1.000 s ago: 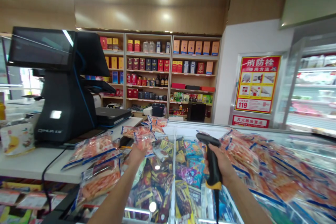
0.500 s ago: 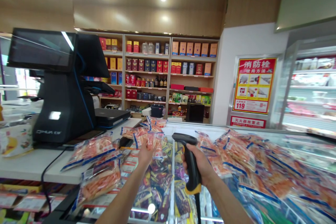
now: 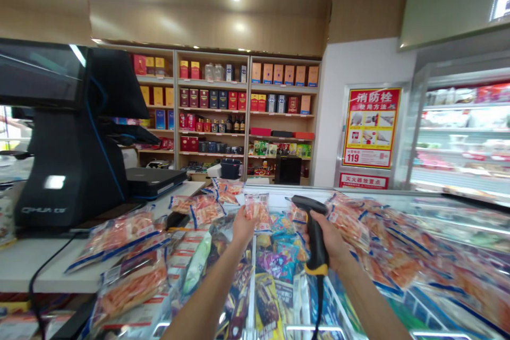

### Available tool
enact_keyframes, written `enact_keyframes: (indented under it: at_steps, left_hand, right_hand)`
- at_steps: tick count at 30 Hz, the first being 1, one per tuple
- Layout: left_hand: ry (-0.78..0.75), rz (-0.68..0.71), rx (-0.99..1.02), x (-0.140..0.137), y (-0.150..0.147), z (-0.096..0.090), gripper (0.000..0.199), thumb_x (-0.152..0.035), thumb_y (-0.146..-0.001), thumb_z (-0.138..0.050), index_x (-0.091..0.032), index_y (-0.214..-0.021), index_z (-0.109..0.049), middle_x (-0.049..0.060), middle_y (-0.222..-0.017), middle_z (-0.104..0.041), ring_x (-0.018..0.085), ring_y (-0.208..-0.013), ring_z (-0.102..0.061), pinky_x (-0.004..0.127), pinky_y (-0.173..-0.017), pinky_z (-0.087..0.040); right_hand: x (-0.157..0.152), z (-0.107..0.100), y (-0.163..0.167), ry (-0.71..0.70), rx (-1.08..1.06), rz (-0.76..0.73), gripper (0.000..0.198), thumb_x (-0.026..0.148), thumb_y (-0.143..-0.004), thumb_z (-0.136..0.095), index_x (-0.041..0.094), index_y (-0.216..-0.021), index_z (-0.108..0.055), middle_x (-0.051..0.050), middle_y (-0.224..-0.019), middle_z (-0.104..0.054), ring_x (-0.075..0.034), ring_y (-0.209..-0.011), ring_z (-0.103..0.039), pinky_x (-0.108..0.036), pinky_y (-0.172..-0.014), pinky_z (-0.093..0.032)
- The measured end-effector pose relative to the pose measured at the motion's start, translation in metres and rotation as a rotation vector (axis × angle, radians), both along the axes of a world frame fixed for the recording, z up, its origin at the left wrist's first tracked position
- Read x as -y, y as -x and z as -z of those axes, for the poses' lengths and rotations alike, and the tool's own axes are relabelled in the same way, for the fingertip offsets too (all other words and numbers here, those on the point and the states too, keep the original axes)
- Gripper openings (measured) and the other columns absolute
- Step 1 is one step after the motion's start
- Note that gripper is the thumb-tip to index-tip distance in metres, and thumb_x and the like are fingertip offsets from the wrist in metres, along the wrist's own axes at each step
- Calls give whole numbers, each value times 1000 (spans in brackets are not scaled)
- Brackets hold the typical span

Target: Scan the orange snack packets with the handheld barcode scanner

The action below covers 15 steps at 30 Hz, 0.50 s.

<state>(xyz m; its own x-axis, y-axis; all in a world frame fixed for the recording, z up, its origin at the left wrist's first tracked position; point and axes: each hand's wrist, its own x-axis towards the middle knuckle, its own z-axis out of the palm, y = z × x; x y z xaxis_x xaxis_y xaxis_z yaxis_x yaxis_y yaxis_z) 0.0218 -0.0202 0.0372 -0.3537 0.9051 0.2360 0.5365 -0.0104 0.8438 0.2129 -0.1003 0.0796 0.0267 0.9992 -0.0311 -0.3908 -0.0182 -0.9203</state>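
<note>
— What's changed?
— The left hand (image 3: pixel 244 226) has lifted a snack packet (image 3: pixel 257 207) off the pile, fingers clamped on its lower edge; the right hand (image 3: pixel 329 241), wrapped round the barcode scanner (image 3: pixel 314 228), has swung in just right of it.
— Meaning?
— Likely lining up a scan; packet faces the scanner's head.

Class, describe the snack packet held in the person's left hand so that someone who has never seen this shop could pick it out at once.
Start at the glass-topped chest freezer in front of the shelving. Above its near left part, the left hand holds up one clear snack packet of orange-red pieces, just left of the black barcode scanner in the right hand. It alone is lifted upright; similar packets lie flat.
</note>
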Motion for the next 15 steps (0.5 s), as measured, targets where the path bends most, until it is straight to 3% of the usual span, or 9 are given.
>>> enact_keyframes:
  at_steps: [8,13,15]
  left_hand:
    - [-9,108,51,-8,-72,-15,61,-26,-65,-55,-16,-120,-31,8,-99,-61,17,-87,-57,22,-70,-39]
    - [6,185,61,-6,-115,-21,61,-26,-72,-45,-13,-125,-18,12,-104,-57,19,-93,-54,25,-75,-38]
    - [-7,264,47,-4,-128,-21,56,-26,-74,-42,-14,-124,-20,11,-108,-55,18,-98,-51,26,-79,-36]
  right_hand:
    - [2,-1,-64,-64,-18,180,22,36,-64,-56,16,-62,-48,3,-45,-54,-8,-35,-48,-18,-31,-38]
    - [9,5,-86,-57,16,236,22,36,-65,-55,15,-62,-49,2,-44,-54,-9,-34,-48,-19,-31,-38]
    - [12,7,-92,-37,8,255,22,36,-64,-55,15,-62,-49,2,-45,-55,-9,-35,-49,-19,-32,-39]
